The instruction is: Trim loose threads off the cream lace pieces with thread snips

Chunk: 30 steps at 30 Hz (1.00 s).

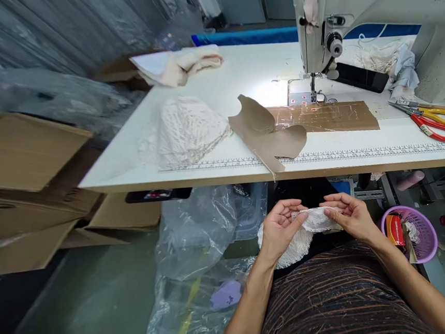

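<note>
A piece of white lace fabric (316, 220) is stretched between my two hands over my lap, below the table's front edge. My left hand (280, 226) pinches its left end between thumb and fingers. At the other end, my right hand (348, 215) grips the edge with thumb and fingertips. More of the lace hangs down beside my left wrist. On the table above lies a stack of white lace pieces (192, 130). Brown cut-out pattern pieces (263, 126) rest beside that stack, near the sewing machine's needle (312, 86).
Red-handled scissors (436, 131) and a black phone (358, 77) lie right on the table (130, 148). Folded cream cloth (188, 66) is at the back left. Cardboard boxes (24, 155) stand left, clear plastic (197, 232) hangs below, and a purple basket (428, 239) sits right.
</note>
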Available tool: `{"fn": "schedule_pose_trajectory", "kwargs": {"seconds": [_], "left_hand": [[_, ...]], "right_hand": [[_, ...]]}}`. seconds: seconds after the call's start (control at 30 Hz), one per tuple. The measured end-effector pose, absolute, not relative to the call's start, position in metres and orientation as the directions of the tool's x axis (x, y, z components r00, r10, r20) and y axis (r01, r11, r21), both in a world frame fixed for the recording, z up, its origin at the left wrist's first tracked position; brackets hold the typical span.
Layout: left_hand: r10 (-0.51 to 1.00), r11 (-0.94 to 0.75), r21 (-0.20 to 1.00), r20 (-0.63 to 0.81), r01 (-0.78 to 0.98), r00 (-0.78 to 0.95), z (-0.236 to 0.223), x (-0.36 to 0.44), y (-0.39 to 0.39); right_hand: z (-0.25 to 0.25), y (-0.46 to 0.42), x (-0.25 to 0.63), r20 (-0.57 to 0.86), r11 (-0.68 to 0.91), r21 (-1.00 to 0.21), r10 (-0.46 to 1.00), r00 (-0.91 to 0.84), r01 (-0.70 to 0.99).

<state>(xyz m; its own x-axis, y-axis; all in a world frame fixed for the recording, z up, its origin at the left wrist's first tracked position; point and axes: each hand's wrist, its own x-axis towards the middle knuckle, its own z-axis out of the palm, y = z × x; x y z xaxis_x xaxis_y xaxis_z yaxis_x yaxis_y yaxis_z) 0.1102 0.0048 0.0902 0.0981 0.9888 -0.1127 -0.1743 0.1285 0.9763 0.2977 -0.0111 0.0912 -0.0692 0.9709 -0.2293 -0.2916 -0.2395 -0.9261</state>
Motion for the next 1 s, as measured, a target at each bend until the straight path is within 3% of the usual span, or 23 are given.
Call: {"fn": "schedule_pose_trajectory", "kwargs": {"seconds": [0.53,1.0], "left_hand": [[0.979,0.151,0.975,-0.124,-0.161,0.164,0.0877,0.1107,0.0032],[0.987,0.121,0.981,-0.103,-0.15,0.123,0.0902,0.1128,0.0017]], "right_hand": [[0.0906,-0.0104,0.2967,-0.238,-0.24,-0.929,0.97,-0.039,-0.282],[0.0907,-0.0126,0.2984,-0.205,-0.218,-0.945,0.976,-0.08,-0.243]]}}
